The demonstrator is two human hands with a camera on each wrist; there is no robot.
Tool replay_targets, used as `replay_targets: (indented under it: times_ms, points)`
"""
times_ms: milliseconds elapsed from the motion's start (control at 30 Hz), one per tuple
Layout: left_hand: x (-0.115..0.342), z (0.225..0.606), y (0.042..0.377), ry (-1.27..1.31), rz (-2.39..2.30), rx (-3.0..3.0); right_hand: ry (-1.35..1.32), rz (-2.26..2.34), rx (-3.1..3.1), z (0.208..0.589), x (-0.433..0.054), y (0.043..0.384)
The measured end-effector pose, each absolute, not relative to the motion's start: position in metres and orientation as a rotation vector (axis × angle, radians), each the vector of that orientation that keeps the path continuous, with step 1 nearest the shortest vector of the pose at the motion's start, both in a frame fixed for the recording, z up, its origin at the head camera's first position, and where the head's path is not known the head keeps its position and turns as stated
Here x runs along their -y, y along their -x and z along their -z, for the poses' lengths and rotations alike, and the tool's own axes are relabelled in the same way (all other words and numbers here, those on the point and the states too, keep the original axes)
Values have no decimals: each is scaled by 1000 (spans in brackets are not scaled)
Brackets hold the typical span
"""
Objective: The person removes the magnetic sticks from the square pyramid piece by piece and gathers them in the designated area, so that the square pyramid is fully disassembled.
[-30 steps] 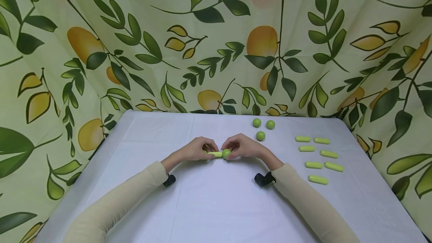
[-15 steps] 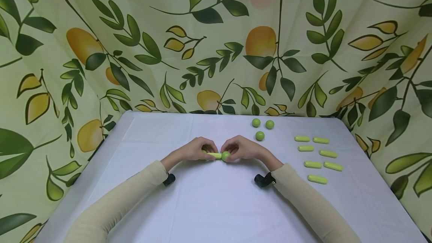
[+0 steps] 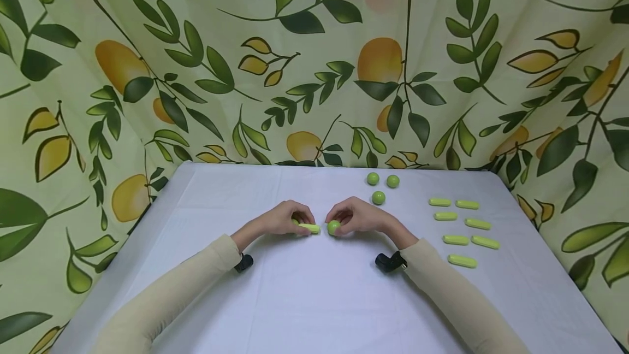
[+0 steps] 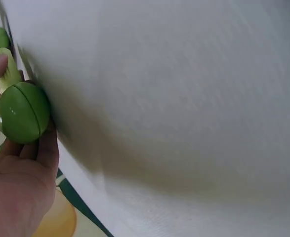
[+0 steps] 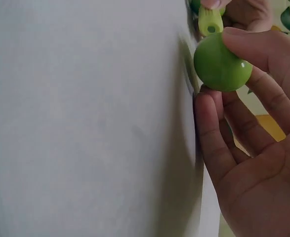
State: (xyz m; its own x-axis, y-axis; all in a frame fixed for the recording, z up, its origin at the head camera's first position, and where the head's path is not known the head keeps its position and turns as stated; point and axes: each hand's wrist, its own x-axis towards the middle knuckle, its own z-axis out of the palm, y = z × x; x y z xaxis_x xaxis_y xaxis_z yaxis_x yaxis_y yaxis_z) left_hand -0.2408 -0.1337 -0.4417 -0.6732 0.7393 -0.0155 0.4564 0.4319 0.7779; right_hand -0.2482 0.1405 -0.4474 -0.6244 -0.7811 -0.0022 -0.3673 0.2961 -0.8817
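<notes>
My left hand (image 3: 284,218) grips a short light-green stick (image 3: 310,228) between thumb and fingers. On the stick's near end, in the left wrist view, sits a green ball (image 4: 23,112) with a seam line round it. A second green ball (image 3: 333,227) is pinched by my right hand (image 3: 357,216), just right of the stick's free end, with a narrow gap between them in the head view. The right wrist view shows a round hole in that free end (image 5: 210,25), close beyond the ball (image 5: 223,61). Both hands are low over the table.
Behind the right hand, three loose green balls (image 3: 378,198) lie on the white-covered table (image 3: 314,299). Several light-green sticks (image 3: 455,240) lie in two rough columns at the right. A leaf-and-fruit patterned cloth (image 3: 314,92) hangs behind the table's far edge.
The ball in my right hand was up against the stick's right end and now stands apart from it. My right hand has shifted slightly right, my left hand slightly left.
</notes>
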Motion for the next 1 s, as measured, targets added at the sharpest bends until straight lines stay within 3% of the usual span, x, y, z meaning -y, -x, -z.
replay_targets:
  times_ms: [333,1000]
  points:
    - [135,441,241,-1013,-1097,-2334,992,1295,-2183,444,-164,243]
    - [133,440,240,-1002,-1081,-2338,749,1331,-2449,426,-286,251]
